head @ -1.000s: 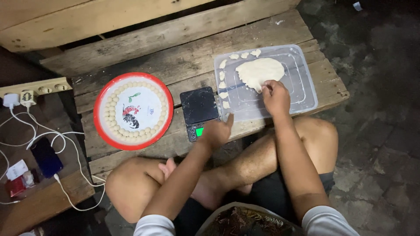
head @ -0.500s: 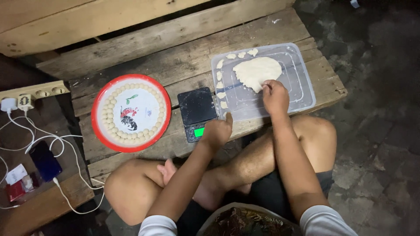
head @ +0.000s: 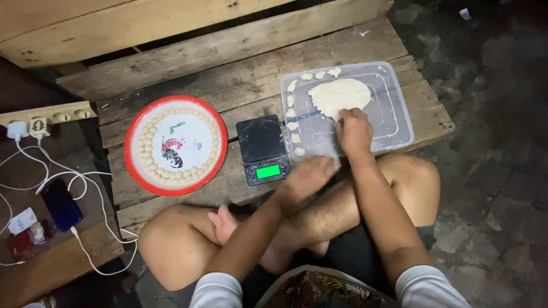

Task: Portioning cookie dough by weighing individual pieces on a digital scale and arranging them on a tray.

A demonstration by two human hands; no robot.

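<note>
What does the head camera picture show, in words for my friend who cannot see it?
A person sitting cross-legged presses the right hand on a flat pale dough sheet lying on a clear plastic lid. The left hand hovers beside a small black digital scale, near a red-rimmed round tray ringed with little dough balls.

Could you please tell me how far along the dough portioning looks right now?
Done: small dough balls ring the red-rimmed plate, and cut pieces line the plastic lid. In hand: the right hand pinches the dough slab; the left hand hovers by the digital scale. Left: most of the slab, the plate's bare middle.
</note>
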